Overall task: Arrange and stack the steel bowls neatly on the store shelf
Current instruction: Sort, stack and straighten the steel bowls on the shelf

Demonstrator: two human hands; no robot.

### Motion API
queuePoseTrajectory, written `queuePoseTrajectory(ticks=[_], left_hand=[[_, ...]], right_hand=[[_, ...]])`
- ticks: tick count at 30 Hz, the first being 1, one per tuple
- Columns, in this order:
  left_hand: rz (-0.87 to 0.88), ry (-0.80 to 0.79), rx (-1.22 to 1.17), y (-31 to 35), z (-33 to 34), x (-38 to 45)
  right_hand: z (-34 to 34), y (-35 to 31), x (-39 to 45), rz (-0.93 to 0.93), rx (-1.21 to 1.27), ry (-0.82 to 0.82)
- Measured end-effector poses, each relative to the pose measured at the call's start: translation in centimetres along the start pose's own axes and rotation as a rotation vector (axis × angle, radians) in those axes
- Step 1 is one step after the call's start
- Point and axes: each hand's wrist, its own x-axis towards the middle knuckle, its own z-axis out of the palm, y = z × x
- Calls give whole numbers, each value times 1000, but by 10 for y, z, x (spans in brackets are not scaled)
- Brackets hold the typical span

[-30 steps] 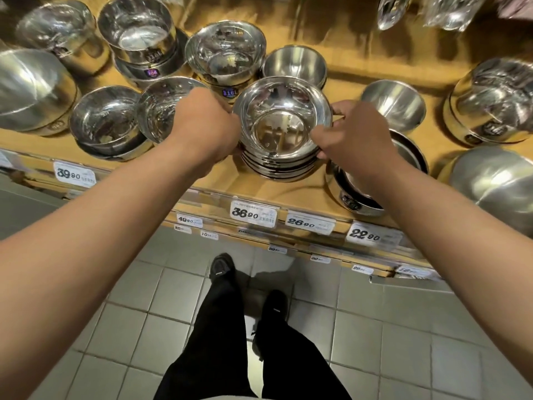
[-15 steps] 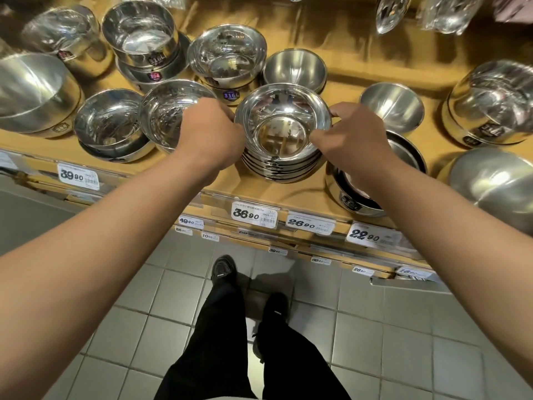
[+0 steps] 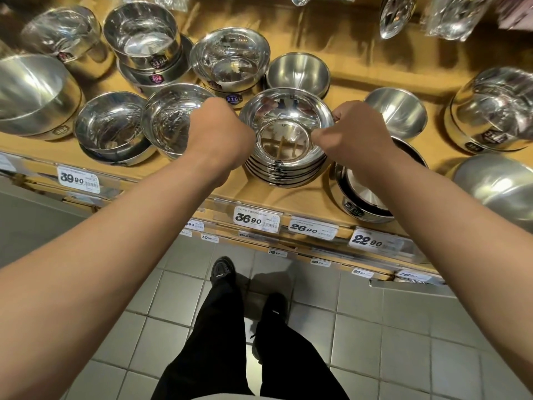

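Stack (image 3: pixel 284 157) of steel bowls near shelf (image 3: pixel 288 197) front edge, gripped both sides
Left hand (image 3: pixel 219 134) and right hand (image 3: pixel 354 134) curl round top rim; keep pressure even, lower level so bowls nest flush

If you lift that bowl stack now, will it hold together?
Probably: the stack looks tightly nested and rigid. Polished steel may slip, so both hands, left and right, should keep gripping the rim. Likely hefty with several bowls.
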Motion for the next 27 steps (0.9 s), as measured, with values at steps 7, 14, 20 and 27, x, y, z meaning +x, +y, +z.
queuePoseTrajectory(ticks=[7, 14, 20, 27], left_hand=[[30, 27, 1, 2, -3, 2], [43, 52, 2, 1, -6, 3], [60, 71, 66, 2, -4, 0], [59, 44, 50, -3, -1, -2]], right_hand=[[0, -5, -8, -31, -55, -8], [-1, -12, -6, -22, -45, 20], [7, -10, -11, -13, -54, 7], [10, -6, -11, -5, -59, 41]])
